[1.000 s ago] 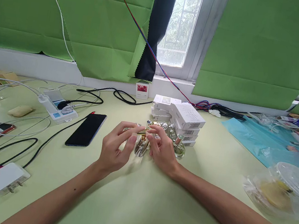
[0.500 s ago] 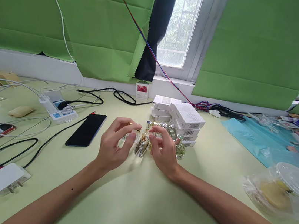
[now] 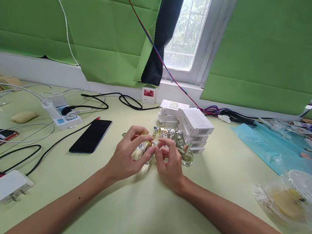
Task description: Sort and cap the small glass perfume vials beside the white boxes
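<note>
Both hands meet over a small glass perfume bottle [image 3: 150,144] with a gold-coloured neck, mostly hidden by my fingers. My left hand [image 3: 129,154] has its thumb and index finger closed around the bottle's top from the left. From the right, the bent fingers and thumb of my right hand [image 3: 170,165] pinch at the same spot. Something clear and bright shows between the fingertips, too small to name. Behind the hands stand several more small bottles [image 3: 172,133] with metallic tops. A round greenish bottle [image 3: 187,157] with a coppery top leans beside my right hand.
White boxes [image 3: 196,122] are stacked behind the bottles. To the left lie a black phone [image 3: 91,136], a power strip [image 3: 62,112], cables and a white charger [image 3: 7,186]. A clear plastic container [image 3: 309,190] and blue sheeting [image 3: 260,142] lie to the right.
My left hand has moved right, and its fingertips have come together with those of my right hand over the gold-necked bottle. My right hand has barely shifted.
</note>
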The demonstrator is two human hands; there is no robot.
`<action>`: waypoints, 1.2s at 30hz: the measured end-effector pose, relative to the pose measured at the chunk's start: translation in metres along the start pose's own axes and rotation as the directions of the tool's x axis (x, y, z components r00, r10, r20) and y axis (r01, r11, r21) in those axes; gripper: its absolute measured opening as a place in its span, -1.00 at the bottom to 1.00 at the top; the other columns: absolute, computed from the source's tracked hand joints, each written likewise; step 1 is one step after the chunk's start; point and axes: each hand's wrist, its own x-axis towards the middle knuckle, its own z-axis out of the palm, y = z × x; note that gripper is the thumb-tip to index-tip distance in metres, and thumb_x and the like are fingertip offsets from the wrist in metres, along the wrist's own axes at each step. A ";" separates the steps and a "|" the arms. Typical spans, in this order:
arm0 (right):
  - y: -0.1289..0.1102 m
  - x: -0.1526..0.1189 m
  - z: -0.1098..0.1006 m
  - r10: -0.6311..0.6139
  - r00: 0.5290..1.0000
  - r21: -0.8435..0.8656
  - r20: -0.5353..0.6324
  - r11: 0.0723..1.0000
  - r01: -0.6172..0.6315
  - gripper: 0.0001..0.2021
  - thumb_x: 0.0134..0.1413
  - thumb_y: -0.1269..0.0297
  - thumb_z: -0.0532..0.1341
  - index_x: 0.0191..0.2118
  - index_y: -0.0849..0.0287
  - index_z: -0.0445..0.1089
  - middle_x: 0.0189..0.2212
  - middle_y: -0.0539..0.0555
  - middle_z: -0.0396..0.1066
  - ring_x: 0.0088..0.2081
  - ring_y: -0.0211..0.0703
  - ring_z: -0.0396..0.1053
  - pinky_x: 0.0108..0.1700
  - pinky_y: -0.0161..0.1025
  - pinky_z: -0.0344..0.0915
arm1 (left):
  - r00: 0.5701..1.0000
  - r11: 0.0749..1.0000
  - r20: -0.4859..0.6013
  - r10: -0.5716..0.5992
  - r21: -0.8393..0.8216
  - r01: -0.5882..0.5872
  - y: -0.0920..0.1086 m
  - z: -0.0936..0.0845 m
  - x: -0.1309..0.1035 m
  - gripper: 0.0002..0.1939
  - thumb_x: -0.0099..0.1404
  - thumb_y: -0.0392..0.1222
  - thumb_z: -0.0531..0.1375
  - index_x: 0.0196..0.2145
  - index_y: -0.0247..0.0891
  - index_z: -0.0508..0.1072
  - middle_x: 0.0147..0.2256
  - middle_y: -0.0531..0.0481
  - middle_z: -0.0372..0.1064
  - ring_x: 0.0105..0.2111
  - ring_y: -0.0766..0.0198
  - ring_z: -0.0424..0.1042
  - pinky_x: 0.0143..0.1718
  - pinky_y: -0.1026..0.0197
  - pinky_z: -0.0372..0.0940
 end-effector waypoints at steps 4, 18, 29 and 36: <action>0.001 -0.001 0.000 -0.010 1.000 -0.004 0.015 1.000 0.010 -0.83 0.34 0.33 0.07 0.01 0.08 0.16 -0.35 -0.08 0.27 -0.60 -0.46 0.16 -0.57 -0.43 0.07 | 0.999 1.000 0.044 -0.006 0.001 0.006 -0.001 0.001 -0.001 -0.80 0.34 -0.32 0.20 -0.08 -0.19 0.42 -0.11 -0.11 0.27 -0.09 0.18 0.41 -0.08 0.09 0.40; 0.004 -0.002 0.000 -0.004 1.000 -0.006 0.009 1.000 0.004 -0.71 0.30 0.39 0.08 0.09 0.04 0.12 -0.13 0.03 0.23 -0.57 -0.49 0.18 -0.52 -0.39 0.19 | 0.990 1.000 0.135 -0.030 0.000 0.030 -0.004 0.004 -0.007 -0.79 0.36 -0.28 0.20 -0.04 -0.16 0.43 -0.08 -0.11 0.24 -0.09 0.17 0.34 -0.12 0.09 0.36; 0.004 -0.002 -0.001 -0.005 0.999 -0.049 0.043 0.999 0.007 -0.59 0.27 0.38 0.10 0.19 0.00 0.08 0.08 0.16 0.27 -0.52 -0.43 0.25 -0.50 -0.34 0.29 | 0.978 0.999 0.205 -0.039 0.035 0.032 -0.008 0.005 -0.009 -0.86 0.40 -0.22 0.17 -0.09 -0.15 0.44 -0.07 -0.12 0.28 -0.03 0.11 0.29 -0.05 0.01 0.31; 0.006 -0.003 -0.002 -0.026 0.997 -0.063 0.075 0.998 0.031 -0.50 0.25 0.40 0.12 0.26 -0.01 0.06 0.02 0.14 0.33 -0.51 -0.40 0.26 -0.49 -0.33 0.30 | 0.979 0.999 0.203 -0.022 0.034 0.015 -0.008 0.004 -0.010 -0.84 0.40 -0.23 0.17 -0.09 -0.17 0.49 -0.05 -0.14 0.29 0.00 0.10 0.28 -0.08 0.04 0.33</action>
